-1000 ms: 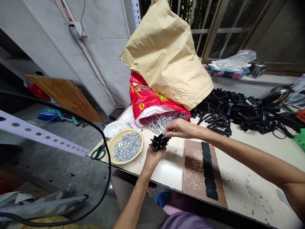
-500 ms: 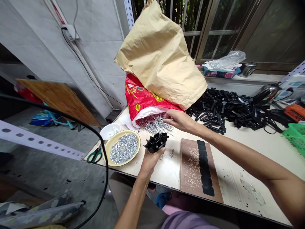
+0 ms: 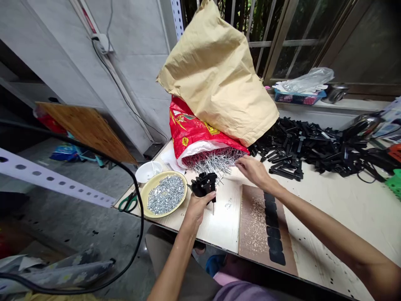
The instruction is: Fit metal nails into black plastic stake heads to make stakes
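Note:
My left hand (image 3: 196, 207) grips a bundle of black plastic parts (image 3: 204, 184) upright over the table's near edge; a thin metal pin hangs down from the bundle. My right hand (image 3: 253, 170) reaches toward the heap of long metal screws (image 3: 213, 163) spilling from a red and white sack (image 3: 191, 133). Its fingers are bent and pinched near the screw tips; whether they hold one I cannot make out. A tan paper sack (image 3: 216, 75) lies on top of the red one.
A yellow plate (image 3: 144, 193) full of small silver nuts stands left of my left hand, with a white bowl (image 3: 149, 170) and green scissors (image 3: 128, 202) beside it. A pile of black plastic parts (image 3: 316, 146) covers the back right. A brown strip with black pads (image 3: 269, 225) lies near.
My right hand moved from the black bundle to the screw heap, then slid right along it. My left hand turned the bundle more upright.

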Demonstrator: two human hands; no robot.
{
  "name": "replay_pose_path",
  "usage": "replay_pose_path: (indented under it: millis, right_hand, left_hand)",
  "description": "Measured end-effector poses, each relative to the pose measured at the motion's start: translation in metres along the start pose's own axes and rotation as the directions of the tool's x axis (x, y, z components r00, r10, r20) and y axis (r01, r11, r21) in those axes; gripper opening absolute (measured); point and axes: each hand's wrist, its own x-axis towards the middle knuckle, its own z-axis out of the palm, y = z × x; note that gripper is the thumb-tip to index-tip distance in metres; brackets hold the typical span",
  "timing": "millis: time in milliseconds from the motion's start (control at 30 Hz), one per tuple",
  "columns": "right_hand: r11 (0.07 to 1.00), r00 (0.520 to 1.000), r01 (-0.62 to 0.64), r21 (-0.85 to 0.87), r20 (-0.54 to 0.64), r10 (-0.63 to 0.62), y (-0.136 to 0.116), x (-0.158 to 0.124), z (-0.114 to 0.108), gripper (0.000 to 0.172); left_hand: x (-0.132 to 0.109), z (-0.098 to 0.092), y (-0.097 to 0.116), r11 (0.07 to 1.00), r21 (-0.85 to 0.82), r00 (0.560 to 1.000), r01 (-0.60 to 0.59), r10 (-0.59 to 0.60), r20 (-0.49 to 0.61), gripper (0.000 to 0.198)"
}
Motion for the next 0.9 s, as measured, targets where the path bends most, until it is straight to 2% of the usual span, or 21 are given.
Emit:
replay_pose_path:
  millis: [67, 133, 200, 333, 433, 533, 667, 733, 767, 833, 900]
  right_hand:
    - [0.970, 0.968, 0.210, 0.125, -0.167, -0.188, 0.000, -0.004, -0.025, 0.023]
    - [0.917, 0.908, 0.374, 0.140, -0.257, -0.331, -0.006, -0.009, -0.045, 0.022]
    - [0.895, 0.874, 0.442, 0.061, -0.257, -0.413, -0.016, -0.014, -0.057, 0.021]
    - [0.860, 0.843, 0.488, -0.152, -0.174, -0.509, -0.034, -0.017, -0.067, 0.017]
    - [0.825, 0.817, 0.537, -0.177, -0.134, -0.561, -0.038, -0.012, -0.068, 0.018]
    - [0.801, 0.798, 0.596, 0.056, -0.148, -0.584, -0.037, -0.003, -0.065, 0.019]
    - [0.663, 0.775, 0.605, 0.441, -0.137, -0.617, -0.042, 0.008, -0.052, 0.019]
    - [0.638, 0.788, 0.578, 0.509, -0.147, -0.598, -0.045, 0.013, -0.042, 0.016]
    - [0.651, 0.810, 0.560, 0.513, -0.173, -0.560, -0.045, 0.016, -0.036, 0.016]
    - [0.728, 0.866, 0.498, 0.471, -0.233, -0.441, -0.042, 0.023, -0.021, 0.018]
    - [0.834, 0.907, 0.419, 0.358, -0.209, -0.366, -0.034, 0.028, 0.000, 0.017]
  left_hand:
    - [0.002, 0.002, -0.003, 0.998, 0.067, 1.000, -0.016, 0.016, 0.000, 0.034]
    - [0.002, 0.006, -0.006, 0.993, 0.120, 1.000, -0.006, 0.005, 0.009, 0.033]
    - [0.001, 0.012, -0.007, 0.985, 0.170, 1.000, -0.010, 0.007, 0.017, 0.032]
    - [-0.003, 0.019, -0.003, 0.966, 0.258, 0.999, -0.035, 0.025, 0.040, 0.029]
    - [-0.003, 0.018, -0.001, 0.950, 0.310, 0.999, -0.041, 0.029, 0.044, 0.026]
    - [-0.001, 0.013, -0.003, 0.954, 0.297, 0.999, -0.032, 0.021, 0.039, 0.027]
    - [0.002, 0.010, -0.006, 0.968, 0.247, 0.999, -0.031, 0.019, 0.051, 0.031]
    - [0.003, 0.009, -0.006, 0.973, 0.229, 0.998, -0.024, 0.011, 0.057, 0.031]
    - [0.003, 0.008, -0.005, 0.979, 0.205, 0.998, -0.013, 0.000, 0.062, 0.031]
    - [0.003, 0.006, -0.002, 0.990, 0.138, 0.997, 0.012, -0.023, 0.077, 0.032]
    - [0.002, 0.002, 0.001, 0.996, 0.090, 0.998, 0.002, -0.008, 0.066, 0.031]
